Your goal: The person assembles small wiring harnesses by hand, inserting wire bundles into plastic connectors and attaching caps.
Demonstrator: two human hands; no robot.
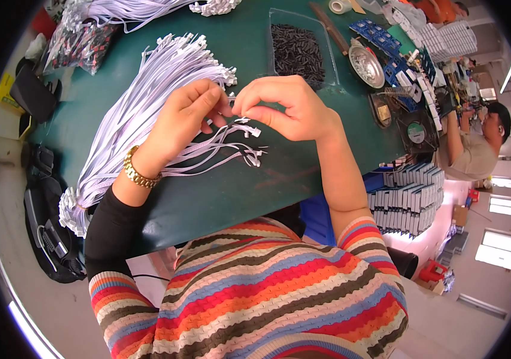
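Fingertips of my left hand [192, 110] and my right hand [288, 107] meet over the table, both closed in a pinch. A small pale bit shows between them, too small and covered to name. Under and beside my left hand lies a big bundle of flat white cables [129, 113] with white connectors at their ends, bound near its lower left end. A few looser white cables [213, 157] fan out below my hands, some with dark tips. Beyond my right hand stands a clear plastic tray [334, 72] holding many small black tubular pieces [297, 54].
More white cables [129, 11] and a clear bag of small red and black parts [79, 48] lie at the far left. A metal dish [366, 66], blue circuit boards [375, 36] and stacked grey-white units [408, 200] are on the right. A co-worker [477, 143] sits beyond.
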